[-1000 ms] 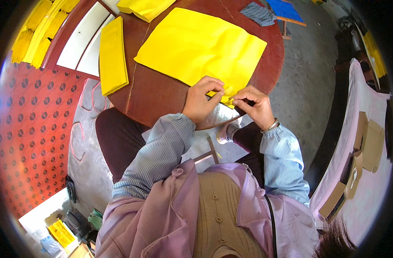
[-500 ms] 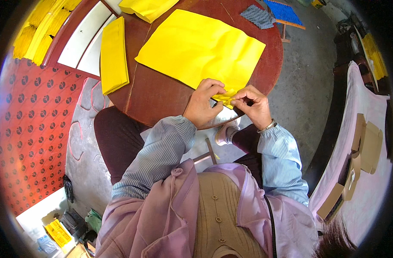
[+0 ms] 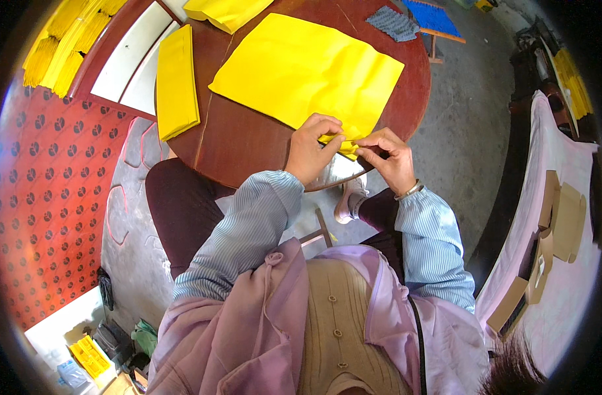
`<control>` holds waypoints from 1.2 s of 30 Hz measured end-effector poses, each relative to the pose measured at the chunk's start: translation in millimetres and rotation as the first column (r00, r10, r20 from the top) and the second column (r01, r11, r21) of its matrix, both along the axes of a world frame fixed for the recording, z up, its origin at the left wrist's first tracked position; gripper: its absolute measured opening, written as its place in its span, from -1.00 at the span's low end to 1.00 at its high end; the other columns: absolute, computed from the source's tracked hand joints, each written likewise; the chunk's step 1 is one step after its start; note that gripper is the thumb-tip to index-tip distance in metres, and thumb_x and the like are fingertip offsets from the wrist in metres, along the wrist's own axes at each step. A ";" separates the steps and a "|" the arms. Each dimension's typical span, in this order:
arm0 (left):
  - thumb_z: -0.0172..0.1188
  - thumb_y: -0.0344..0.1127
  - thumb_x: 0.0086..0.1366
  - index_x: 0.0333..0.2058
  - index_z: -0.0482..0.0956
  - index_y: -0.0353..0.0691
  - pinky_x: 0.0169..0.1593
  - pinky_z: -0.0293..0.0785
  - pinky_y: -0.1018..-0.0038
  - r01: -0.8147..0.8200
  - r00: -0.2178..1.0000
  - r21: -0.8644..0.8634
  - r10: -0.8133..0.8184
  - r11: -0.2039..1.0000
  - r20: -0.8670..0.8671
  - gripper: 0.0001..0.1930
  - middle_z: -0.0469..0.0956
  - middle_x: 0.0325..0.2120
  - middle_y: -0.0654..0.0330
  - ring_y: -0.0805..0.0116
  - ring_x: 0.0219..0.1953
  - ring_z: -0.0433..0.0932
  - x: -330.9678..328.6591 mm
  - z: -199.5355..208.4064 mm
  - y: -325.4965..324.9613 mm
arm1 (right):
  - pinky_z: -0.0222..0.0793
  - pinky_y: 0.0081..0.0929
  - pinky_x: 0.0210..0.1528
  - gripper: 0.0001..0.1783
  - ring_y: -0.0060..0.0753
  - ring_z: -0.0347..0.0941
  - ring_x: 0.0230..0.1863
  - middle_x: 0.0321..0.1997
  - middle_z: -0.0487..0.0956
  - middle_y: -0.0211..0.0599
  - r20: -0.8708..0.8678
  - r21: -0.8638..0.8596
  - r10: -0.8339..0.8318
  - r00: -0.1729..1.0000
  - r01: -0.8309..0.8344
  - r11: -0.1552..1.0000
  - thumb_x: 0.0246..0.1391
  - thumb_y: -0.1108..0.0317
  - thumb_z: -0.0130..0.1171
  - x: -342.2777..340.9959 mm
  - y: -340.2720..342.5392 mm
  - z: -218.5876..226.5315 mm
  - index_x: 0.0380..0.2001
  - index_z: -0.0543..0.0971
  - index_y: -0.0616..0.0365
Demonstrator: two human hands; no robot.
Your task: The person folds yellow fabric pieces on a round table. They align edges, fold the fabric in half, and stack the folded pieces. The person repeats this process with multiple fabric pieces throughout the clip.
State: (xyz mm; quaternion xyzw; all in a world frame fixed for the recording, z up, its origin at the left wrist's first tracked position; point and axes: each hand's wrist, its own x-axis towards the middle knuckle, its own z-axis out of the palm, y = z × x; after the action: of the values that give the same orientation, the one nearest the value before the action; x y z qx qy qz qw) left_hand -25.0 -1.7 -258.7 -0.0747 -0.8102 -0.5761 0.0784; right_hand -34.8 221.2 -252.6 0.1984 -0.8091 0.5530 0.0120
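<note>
A large yellow sheet (image 3: pixel 307 72), paper-like or cloth-like, lies flat across the round dark-red table (image 3: pixel 248 148). Its near right corner is creased and bunched up at the table's edge. My left hand (image 3: pixel 309 150) is closed, thumb and fingertips pinching that bunched corner from the left. From the right, my right hand (image 3: pixel 392 160) pinches the same corner between thumb and forefinger. The fingertips of both hands are close together, and whatever small folds lie under them are partly hidden.
A folded yellow stack (image 3: pixel 177 82) lies at the table's left, another yellow piece (image 3: pixel 227 13) at its far side. A grey knitted cloth (image 3: pixel 393 24) sits at the far right edge, near a blue-topped stool (image 3: pixel 436 18). Opened cardboard boxes (image 3: pixel 567 220) rest on pink cloth at right.
My left thumb has moved up against the bunched corner, closing the gap to the fingers. My right fingers have shifted slightly on the same corner. The view has moved a little.
</note>
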 end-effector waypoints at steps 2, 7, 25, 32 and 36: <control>0.40 -0.47 0.29 -0.23 0.69 -0.33 0.06 0.59 0.40 0.012 1.000 0.001 -0.012 1.000 0.017 -0.88 0.68 -0.10 0.10 0.22 -0.03 0.69 -1.0 -0.4 -1.6 | 0.42 -0.61 -0.31 -0.83 -0.63 0.52 -0.36 -0.33 0.64 -0.42 -0.034 0.026 0.018 0.999 -0.017 1.000 0.08 0.50 0.51 -1.4 0.0 1.8 -0.22 0.78 0.19; 0.37 -0.49 0.28 -0.19 0.68 -0.32 0.11 0.58 0.40 0.065 0.998 0.001 -0.065 0.998 0.004 -0.87 0.67 -0.08 0.09 0.21 0.01 0.67 -2.2 0.7 -7.0 | 0.41 -0.63 -0.30 -0.86 -0.67 0.51 -0.35 -0.32 0.64 -0.45 0.080 -0.008 0.011 0.997 -0.010 1.000 0.08 0.49 0.52 -3.7 -0.5 2.7 -0.27 0.78 0.22; 0.43 -0.46 0.27 -0.23 0.70 -0.32 0.06 0.60 0.46 -0.005 0.999 0.010 0.004 1.000 0.051 -0.87 0.70 -0.09 0.11 0.28 -0.04 0.69 0.7 0.8 -0.6 | 0.39 -0.64 -0.32 -0.84 -0.70 0.43 -0.40 -0.38 0.58 -0.51 0.042 0.005 -0.014 0.999 0.014 1.000 0.09 0.49 0.52 0.2 -1.5 1.0 -0.25 0.74 0.20; 0.37 -0.51 0.27 -0.19 0.71 -0.30 0.11 0.58 0.44 0.055 0.998 0.027 -0.056 0.998 0.034 -0.86 0.67 -0.05 0.10 0.25 0.01 0.67 0.0 1.1 -4.9 | 0.39 -0.64 -0.32 -0.85 -0.70 0.45 -0.39 -0.36 0.60 -0.49 0.137 -0.015 -0.033 0.990 0.035 0.999 0.09 0.46 0.54 -1.8 -2.0 1.5 -0.30 0.75 0.23; 0.33 -0.54 0.25 -0.18 0.70 -0.30 0.14 0.57 0.42 0.112 0.993 -0.014 -0.112 0.994 -0.020 -0.84 0.65 -0.03 0.08 0.22 0.04 0.66 3.0 4.2 -6.2 | 0.38 -0.65 -0.32 -0.85 -0.72 0.44 -0.39 -0.38 0.59 -0.52 0.145 -0.033 -0.040 0.989 0.045 0.998 0.09 0.47 0.53 -1.4 -3.4 0.2 -0.29 0.74 0.24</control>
State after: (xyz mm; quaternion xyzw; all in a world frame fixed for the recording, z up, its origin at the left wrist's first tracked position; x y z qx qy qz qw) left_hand -22.1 -7.9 -254.5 -0.1264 -0.8075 -0.5736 0.0537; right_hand -36.2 217.8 -252.4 0.1403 -0.8019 0.5799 -0.0313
